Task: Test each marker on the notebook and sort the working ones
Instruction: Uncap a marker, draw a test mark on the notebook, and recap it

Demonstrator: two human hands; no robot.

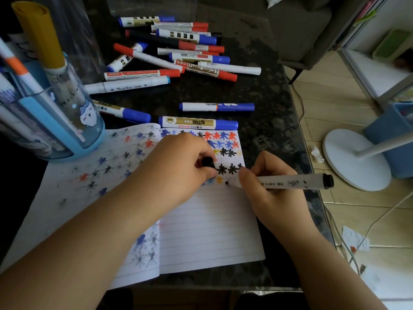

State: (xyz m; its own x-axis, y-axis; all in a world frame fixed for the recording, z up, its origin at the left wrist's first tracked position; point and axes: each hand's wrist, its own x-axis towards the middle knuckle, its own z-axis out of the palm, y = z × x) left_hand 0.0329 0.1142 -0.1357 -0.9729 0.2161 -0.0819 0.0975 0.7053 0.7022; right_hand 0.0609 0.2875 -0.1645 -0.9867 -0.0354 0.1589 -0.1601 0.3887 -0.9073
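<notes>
Spreading under both hands: a dark speckled table [257,90], its bare top running up and away from the grip. Below and left of the grip, an open lined notebook [207,224], right page mostly bare, left page showing bled-through stars. Far left of the grip, a clear blue pen holder [67,121] with a cartoon figure, holding several pens and 1 yellow-capped marker [40,34]. Well above the grip, a loose pile of markers [176,48], red caps and blue caps mixed, lying at crossed angles. Nearer, 3 blue-capped markers lying apart from the pile: 1 just above the notebook's top edge [199,123], 1 higher and to the right [216,107], 1 beside the holder [125,111]. Off to the right of the grip, on the floor, a round white stand base [348,159].

Pinching a white marker [290,181] near its tip: the right hand [274,186], fingers curled round the barrel, black tip touching the page, black end pointing right. Just left of that grip, the left hand [178,166], resting on the notebook, fingers curled round a black cap [207,162]. Around and above the pen tip, rows of small drawn stars [225,142] in black, blue, red and orange, a black row directly above the tip.
</notes>
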